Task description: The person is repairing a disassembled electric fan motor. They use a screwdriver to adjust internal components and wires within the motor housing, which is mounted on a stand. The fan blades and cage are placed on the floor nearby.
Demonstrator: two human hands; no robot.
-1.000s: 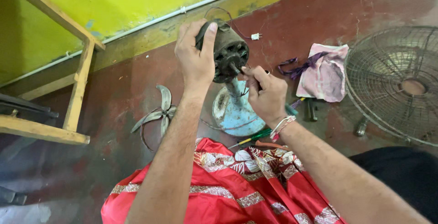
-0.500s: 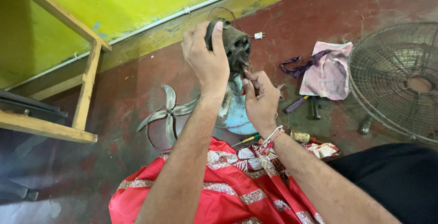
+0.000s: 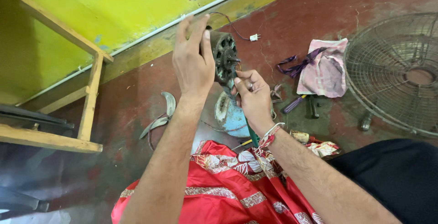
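My left hand (image 3: 194,62) grips a dark, dirty fan motor (image 3: 224,58), held up over the red floor with its shaft end turned to the right. My right hand (image 3: 252,97) is closed just below the motor's front, fingers pinched at its lower edge; what it pinches is hidden. A thin wire with a small white plug (image 3: 254,36) trails from the motor. Under the hands stands a light blue fan base (image 3: 230,114).
A metal fan guard (image 3: 396,71) lies at the right. A pink cloth (image 3: 323,68), a purple-handled screwdriver (image 3: 292,105) and a fan blade (image 3: 160,116) lie on the floor. A wooden bench frame (image 3: 89,96) stands left by the yellow wall. Red patterned cloth (image 3: 228,187) covers my lap.
The motor has been lifted and turned, its shaft face now pointing right. My left hand shifted its grip to the motor's back; my right hand stayed under the front.
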